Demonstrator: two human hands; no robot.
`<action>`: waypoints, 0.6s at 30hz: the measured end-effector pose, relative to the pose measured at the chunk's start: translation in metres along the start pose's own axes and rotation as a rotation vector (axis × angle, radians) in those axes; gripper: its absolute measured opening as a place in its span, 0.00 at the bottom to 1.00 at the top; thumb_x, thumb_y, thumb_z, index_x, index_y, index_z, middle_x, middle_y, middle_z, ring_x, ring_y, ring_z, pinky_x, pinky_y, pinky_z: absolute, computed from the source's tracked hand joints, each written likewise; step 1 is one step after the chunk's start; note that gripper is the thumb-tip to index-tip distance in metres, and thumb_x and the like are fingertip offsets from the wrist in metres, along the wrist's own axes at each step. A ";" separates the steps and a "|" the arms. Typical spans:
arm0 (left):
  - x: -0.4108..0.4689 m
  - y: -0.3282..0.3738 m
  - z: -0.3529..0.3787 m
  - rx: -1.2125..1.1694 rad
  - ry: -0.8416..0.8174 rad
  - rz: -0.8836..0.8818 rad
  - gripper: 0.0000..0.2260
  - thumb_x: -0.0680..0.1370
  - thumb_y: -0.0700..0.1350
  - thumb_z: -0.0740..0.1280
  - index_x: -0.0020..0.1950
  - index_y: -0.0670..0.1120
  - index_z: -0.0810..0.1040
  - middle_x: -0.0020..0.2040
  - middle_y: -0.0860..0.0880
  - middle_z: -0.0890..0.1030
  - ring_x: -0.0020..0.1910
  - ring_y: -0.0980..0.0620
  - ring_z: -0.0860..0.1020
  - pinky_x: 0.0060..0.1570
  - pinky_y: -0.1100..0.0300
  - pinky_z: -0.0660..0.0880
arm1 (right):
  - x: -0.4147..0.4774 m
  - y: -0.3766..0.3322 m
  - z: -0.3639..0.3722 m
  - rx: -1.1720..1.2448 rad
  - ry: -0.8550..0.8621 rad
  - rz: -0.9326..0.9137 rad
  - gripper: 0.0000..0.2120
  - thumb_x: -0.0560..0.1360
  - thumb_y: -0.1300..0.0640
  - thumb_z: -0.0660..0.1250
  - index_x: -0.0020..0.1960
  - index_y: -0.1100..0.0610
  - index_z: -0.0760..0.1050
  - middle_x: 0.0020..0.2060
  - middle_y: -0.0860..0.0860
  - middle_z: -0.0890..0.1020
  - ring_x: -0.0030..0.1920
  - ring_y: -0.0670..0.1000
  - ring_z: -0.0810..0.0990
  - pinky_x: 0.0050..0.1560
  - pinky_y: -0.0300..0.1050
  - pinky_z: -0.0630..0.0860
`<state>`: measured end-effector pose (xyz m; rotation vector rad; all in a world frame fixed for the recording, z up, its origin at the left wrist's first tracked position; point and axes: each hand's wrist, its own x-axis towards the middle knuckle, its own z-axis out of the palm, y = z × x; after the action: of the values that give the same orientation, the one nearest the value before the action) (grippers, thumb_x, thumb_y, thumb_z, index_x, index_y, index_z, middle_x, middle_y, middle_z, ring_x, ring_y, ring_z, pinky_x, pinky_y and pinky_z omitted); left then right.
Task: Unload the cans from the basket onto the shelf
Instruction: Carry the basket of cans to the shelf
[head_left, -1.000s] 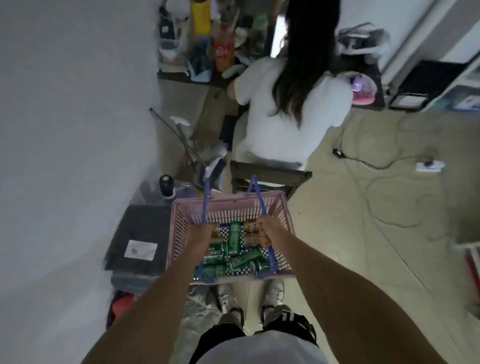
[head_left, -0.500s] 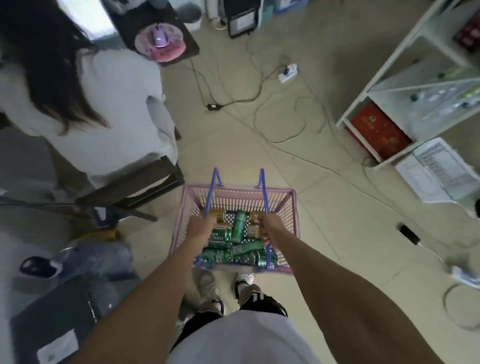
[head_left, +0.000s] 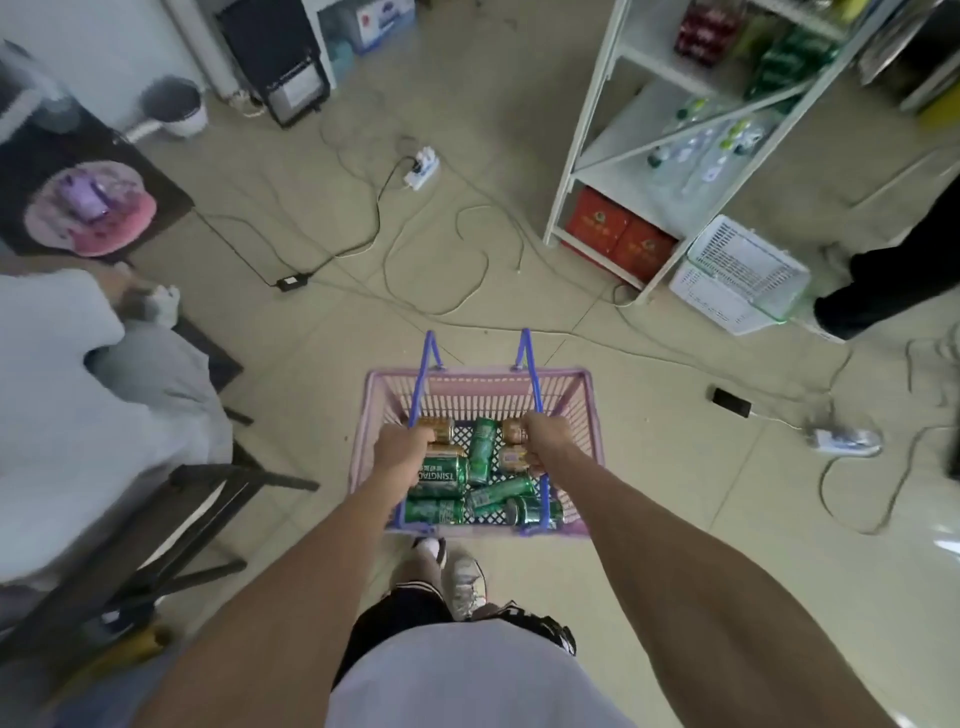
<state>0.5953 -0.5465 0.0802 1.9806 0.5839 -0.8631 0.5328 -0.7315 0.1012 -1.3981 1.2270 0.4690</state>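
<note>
I am carrying the basket (head_left: 584, 410) of cans (head_left: 483, 447), left hand (head_left: 402, 449) and right hand (head_left: 545, 441) gripping its handles (head_left: 423, 374), next needing to reach the shelf (head_left: 567, 171) ahead-right of them.

The cans (head_left: 483, 449) lie in the basket (head_left: 582, 410), directly beneath the left hand (head_left: 402, 452) and right hand (head_left: 545, 444) gripping its handles (head_left: 529, 374). The shelf (head_left: 582, 150) stands ahead and right of the grip, a seated person (head_left: 78, 415) left, a power strip (head_left: 422, 167) ahead.

They've got on a pale grey tee (head_left: 467, 680), black shorts (head_left: 395, 610) with white stripes at the hem, and whitish-grey sneakers (head_left: 467, 584), kinda blurry. Forearms (head_left: 675, 561) bare.
</note>
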 end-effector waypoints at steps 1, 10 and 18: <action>0.008 0.010 0.000 0.017 -0.011 0.015 0.11 0.77 0.38 0.65 0.58 0.35 0.76 0.30 0.48 0.69 0.22 0.55 0.63 0.18 0.62 0.60 | 0.006 -0.008 0.000 0.008 0.013 0.006 0.14 0.81 0.59 0.61 0.61 0.67 0.75 0.30 0.52 0.71 0.28 0.50 0.68 0.27 0.43 0.67; 0.110 0.097 -0.025 0.086 -0.085 0.052 0.06 0.78 0.39 0.65 0.52 0.36 0.76 0.30 0.48 0.69 0.23 0.54 0.63 0.21 0.61 0.61 | 0.067 -0.105 0.024 -0.001 0.075 0.043 0.09 0.82 0.60 0.62 0.44 0.61 0.74 0.29 0.51 0.71 0.24 0.48 0.65 0.22 0.39 0.65; 0.172 0.176 -0.048 0.065 -0.088 0.071 0.04 0.77 0.38 0.64 0.50 0.37 0.75 0.28 0.49 0.67 0.22 0.54 0.62 0.18 0.64 0.59 | 0.092 -0.190 0.049 0.047 0.078 -0.005 0.11 0.83 0.56 0.62 0.44 0.60 0.73 0.28 0.50 0.69 0.26 0.48 0.64 0.25 0.42 0.64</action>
<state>0.8429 -0.5823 0.0621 1.9979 0.4375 -0.9311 0.7476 -0.7635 0.1013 -1.3898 1.2893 0.3824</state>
